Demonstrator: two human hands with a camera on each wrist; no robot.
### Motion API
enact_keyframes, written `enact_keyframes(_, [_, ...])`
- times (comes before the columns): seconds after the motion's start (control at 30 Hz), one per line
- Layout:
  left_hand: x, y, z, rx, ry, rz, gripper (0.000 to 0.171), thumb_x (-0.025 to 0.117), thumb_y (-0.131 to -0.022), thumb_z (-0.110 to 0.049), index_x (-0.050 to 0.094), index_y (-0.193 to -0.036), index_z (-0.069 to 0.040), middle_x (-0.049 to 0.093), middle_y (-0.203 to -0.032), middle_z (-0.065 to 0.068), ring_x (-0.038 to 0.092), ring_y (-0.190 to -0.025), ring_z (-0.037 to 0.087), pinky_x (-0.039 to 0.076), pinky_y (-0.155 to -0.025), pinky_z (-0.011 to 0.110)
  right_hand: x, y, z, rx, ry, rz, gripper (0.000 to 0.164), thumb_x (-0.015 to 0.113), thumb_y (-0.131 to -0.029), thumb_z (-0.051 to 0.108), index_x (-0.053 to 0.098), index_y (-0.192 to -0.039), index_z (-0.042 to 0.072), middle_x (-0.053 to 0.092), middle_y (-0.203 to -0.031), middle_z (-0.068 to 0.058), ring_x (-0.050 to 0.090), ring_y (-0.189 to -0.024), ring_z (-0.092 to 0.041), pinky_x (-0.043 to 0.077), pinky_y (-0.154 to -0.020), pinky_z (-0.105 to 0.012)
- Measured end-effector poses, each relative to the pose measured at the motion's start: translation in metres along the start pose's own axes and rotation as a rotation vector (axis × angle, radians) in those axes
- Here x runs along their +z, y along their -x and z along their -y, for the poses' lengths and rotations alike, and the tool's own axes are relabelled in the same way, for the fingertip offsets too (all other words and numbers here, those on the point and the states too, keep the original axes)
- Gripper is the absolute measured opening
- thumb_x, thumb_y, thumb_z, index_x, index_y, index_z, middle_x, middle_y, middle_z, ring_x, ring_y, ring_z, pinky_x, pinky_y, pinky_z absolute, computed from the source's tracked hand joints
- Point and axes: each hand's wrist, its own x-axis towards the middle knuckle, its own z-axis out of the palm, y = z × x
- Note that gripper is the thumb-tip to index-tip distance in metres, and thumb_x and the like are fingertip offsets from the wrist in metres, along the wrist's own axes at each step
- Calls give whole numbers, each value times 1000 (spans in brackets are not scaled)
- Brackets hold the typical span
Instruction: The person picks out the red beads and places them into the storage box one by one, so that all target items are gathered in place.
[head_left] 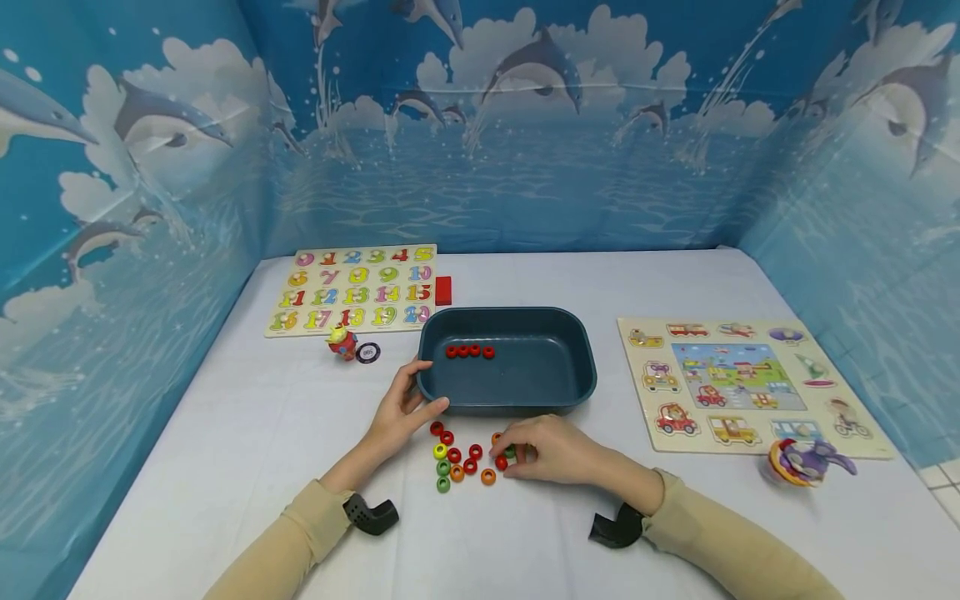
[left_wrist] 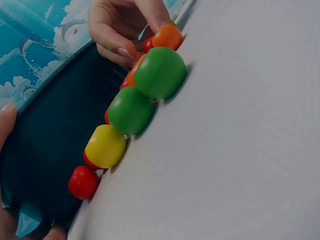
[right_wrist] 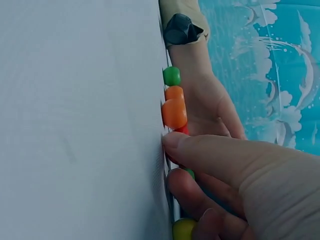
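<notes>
A dark blue-green tray (head_left: 506,387) stands mid-table with several red beads (head_left: 476,350) in a row inside. My left hand (head_left: 393,421) holds its near left corner, thumb at the front side and fingers at the left side. Loose beads in red, yellow, green and orange lie in front of the tray, among them a yellow bead (left_wrist: 106,146) and a green bead (left_wrist: 160,73). Over the right end of this group, my right hand (head_left: 551,450) pinches a red bead (head_left: 502,462) between thumb and finger. A green bead (head_left: 510,452) is partly hidden beneath that hand.
A number puzzle board (head_left: 352,292) lies at back left, with a red block (head_left: 443,291) beside it. Near it are a small toy figure (head_left: 342,342) and a round disc (head_left: 368,352). At right lie a vehicle puzzle board (head_left: 727,387) and a purple toy (head_left: 808,462).
</notes>
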Motion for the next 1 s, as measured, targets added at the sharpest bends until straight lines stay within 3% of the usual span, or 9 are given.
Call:
enact_keyframes(0.17, [0,0,0,0,-2,1,58,63,-84,-13,31,-132,-2,12,-147,8,25,-129,24,31,-100,37,1,0,1,-40,19,-31,20,70,-78,26,66,-97,26,60,-91,17,49,-62,5,41,-50,-11])
enact_keyframes(0.3, [0,0,0,-4,-5,3,59,63,-84,-14,31,-132,-3,12,-147,8,25,-129,24,30,-100,37,-10,-1,10,-91,-29,-44,19,67,-80,20,65,-99,21,60,-94,15,52,-69,2,42,-51,-12])
enact_keyframes(0.47, [0,0,-1,0,-1,2,59,63,-84,-13,31,-132,-2,11,-147,9,25,-129,27,30,-100,39,-42,-11,25,-134,-110,-25,22,63,-84,18,63,-106,19,60,-101,9,53,-79,-2,48,-59,-19])
enact_keyframes(0.63, [-1,1,-2,1,6,2,57,62,-84,-12,32,-132,-3,11,-147,10,25,-129,27,30,-100,39,-84,-33,25,-194,-60,-64,26,56,-89,18,60,-114,17,58,-105,5,52,-87,-5,49,-69,-25])
enact_keyframes(0.8, [-1,1,-3,-8,2,-2,57,63,-84,-13,33,-131,-5,12,-147,9,26,-129,25,31,-100,38,-118,-58,19,-133,-136,-116,23,54,-89,11,60,-112,11,60,-97,1,55,-80,-9,49,-65,-30])
enact_keyframes(1.0, [0,1,-2,-13,-1,1,59,63,-83,-13,31,-132,-2,12,-147,9,25,-129,25,31,-100,37,-136,-87,-1,8,-232,-147,19,56,-88,15,61,-106,8,63,-85,-2,60,-71,-13,51,-66,-32])
